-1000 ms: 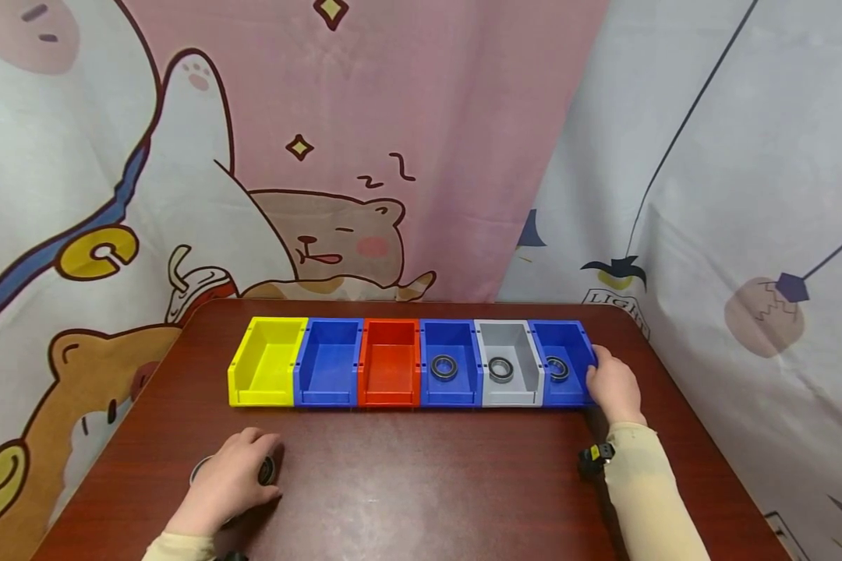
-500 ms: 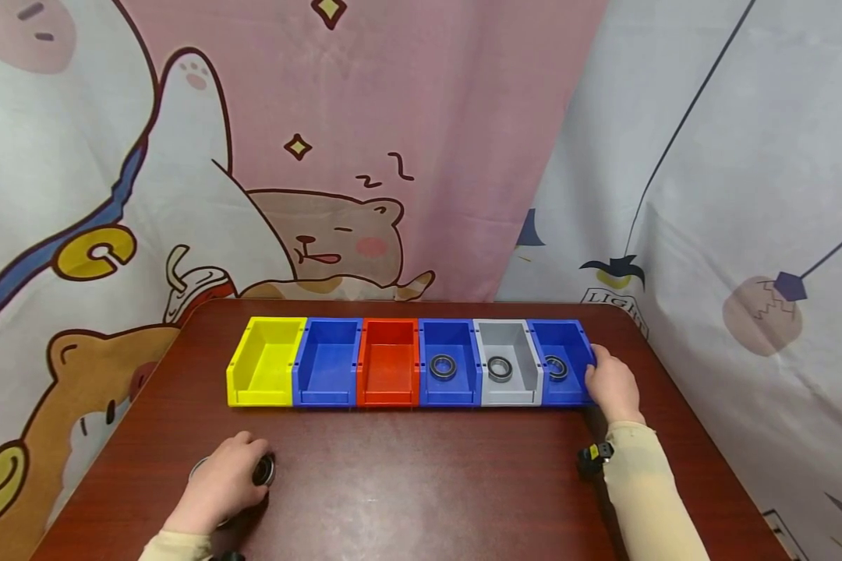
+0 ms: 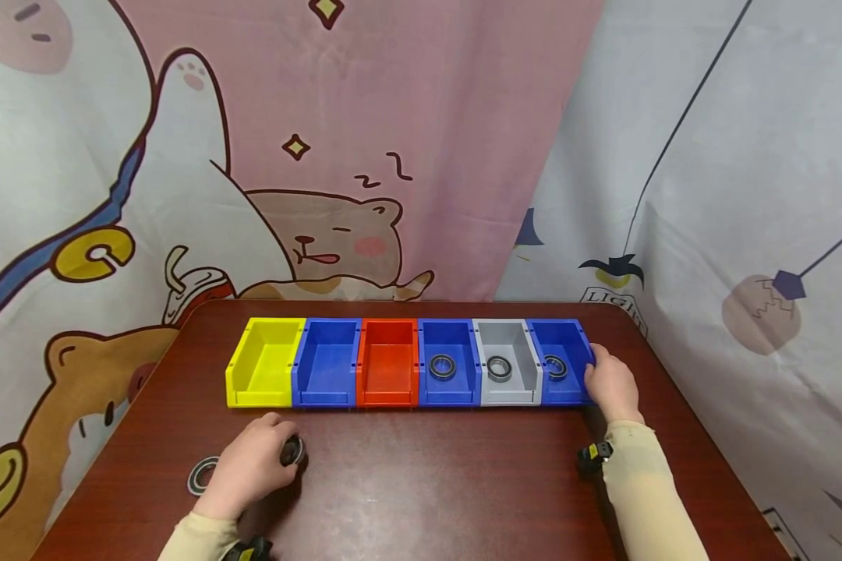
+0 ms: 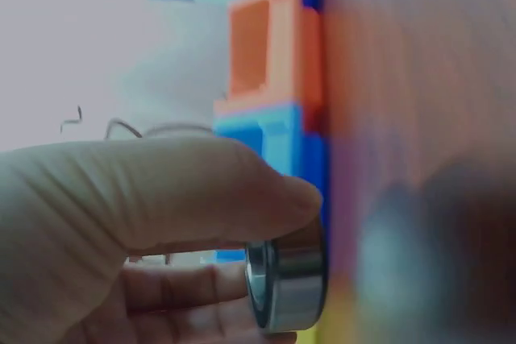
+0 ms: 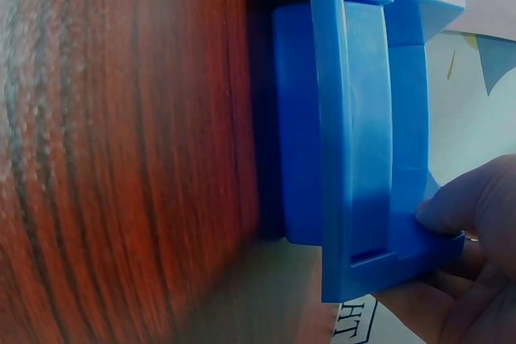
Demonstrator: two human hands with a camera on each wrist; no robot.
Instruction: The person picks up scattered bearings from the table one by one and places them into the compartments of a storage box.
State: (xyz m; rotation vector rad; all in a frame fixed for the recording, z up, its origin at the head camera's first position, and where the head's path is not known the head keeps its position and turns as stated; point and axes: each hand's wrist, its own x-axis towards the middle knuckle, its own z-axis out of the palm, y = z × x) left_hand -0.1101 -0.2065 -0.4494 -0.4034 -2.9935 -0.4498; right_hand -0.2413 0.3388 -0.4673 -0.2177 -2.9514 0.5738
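Observation:
My left hand (image 3: 254, 467) pinches a ball bearing (image 3: 292, 451) between thumb and fingers, above the table in front of the yellow bin (image 3: 263, 366). In the left wrist view the bearing (image 4: 292, 283) shows its shiny steel rim on edge. Left of that hand another bearing (image 3: 201, 476) lies on the table, partly hidden by the hand. At the row's right end my right hand (image 3: 613, 383) grips the side wall of the blue bin (image 3: 568, 393); in the right wrist view the thumb is over the wall of the bin (image 5: 371, 134) and the fingers are outside it.
One bearing each lies in the right-hand blue bin, the grey bin (image 3: 508, 333) and the blue bin (image 3: 449, 335) beside it. A red bin (image 3: 389, 366) and another blue bin (image 3: 328, 366) continue the row. A printed curtain (image 3: 421, 117) hangs behind the table (image 3: 449, 483).
My left hand has lifted the bearing and moved right and forward toward the bins, exposing more of the bearing left on the table. The right hand stays on the bin wall.

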